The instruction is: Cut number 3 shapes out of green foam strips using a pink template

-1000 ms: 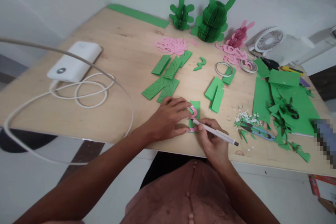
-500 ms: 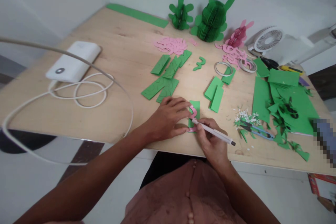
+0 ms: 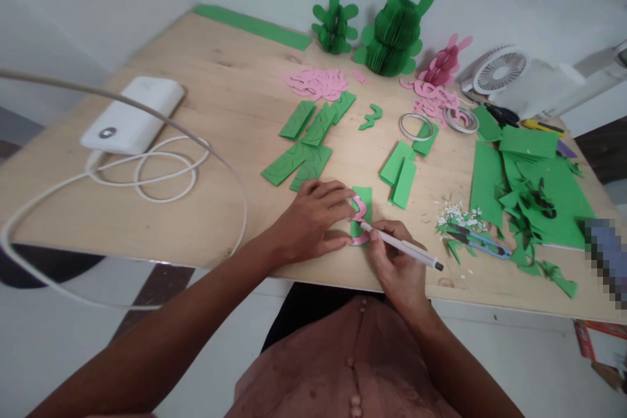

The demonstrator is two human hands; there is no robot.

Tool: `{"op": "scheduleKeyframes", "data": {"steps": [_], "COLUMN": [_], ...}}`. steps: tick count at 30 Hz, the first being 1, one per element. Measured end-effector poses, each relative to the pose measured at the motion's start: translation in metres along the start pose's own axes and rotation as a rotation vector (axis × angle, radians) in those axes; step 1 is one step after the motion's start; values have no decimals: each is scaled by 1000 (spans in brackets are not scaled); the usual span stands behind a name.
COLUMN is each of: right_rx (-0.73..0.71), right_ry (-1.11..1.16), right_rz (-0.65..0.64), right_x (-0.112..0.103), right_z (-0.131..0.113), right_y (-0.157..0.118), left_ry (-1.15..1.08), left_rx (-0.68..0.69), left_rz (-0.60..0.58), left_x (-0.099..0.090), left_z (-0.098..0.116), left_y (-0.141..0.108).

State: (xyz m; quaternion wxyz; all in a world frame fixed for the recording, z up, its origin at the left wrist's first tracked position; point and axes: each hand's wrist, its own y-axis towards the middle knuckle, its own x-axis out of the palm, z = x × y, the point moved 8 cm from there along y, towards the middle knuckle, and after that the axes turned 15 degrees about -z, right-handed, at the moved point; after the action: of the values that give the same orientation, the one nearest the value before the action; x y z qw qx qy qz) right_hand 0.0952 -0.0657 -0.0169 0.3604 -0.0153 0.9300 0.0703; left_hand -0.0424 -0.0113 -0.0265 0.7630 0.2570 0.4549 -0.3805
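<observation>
My right hand (image 3: 396, 264) is closed around a white pen (image 3: 409, 248) with a dark end, its tip at the edge of a pink curvy paper cutout (image 3: 360, 209). That cutout lies on a small green paper piece (image 3: 363, 197) near the table's front edge. My left hand (image 3: 318, 219) rests flat, fingers stretched out, its fingertips pressing the cutout down from the left. Just beyond are green folded strips with drawn curves (image 3: 287, 164), a green curvy cutout (image 3: 371, 116) and plain green folded pieces (image 3: 404, 183).
Pink cutouts (image 3: 316, 83) lie in a pile farther back. Green honeycomb paper figures (image 3: 394, 32) stand along the wall beside a small fan (image 3: 499, 70). To the right lie blue-handled snips (image 3: 480, 241), paper scraps (image 3: 455, 217) and tape rolls (image 3: 415, 126). A power bank (image 3: 132, 114) with a looped cable sits left.
The pen has shifted very slightly along the pink cutout's edge. Both hands keep nearly the same place, and the view has moved a little.
</observation>
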Motion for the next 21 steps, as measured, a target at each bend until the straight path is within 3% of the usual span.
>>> {"op": "scheduleKeyframes", "data": {"steps": [21], "right_rx": [6], "right_ry": [-4], "right_rz": [46], "right_x": [-2], "right_z": [3], "right_y": [-3], "left_ry": [6], "left_rx": [-7], "left_rz": [1], "left_x": [-1], "left_z": [1], "left_y": [0]}}
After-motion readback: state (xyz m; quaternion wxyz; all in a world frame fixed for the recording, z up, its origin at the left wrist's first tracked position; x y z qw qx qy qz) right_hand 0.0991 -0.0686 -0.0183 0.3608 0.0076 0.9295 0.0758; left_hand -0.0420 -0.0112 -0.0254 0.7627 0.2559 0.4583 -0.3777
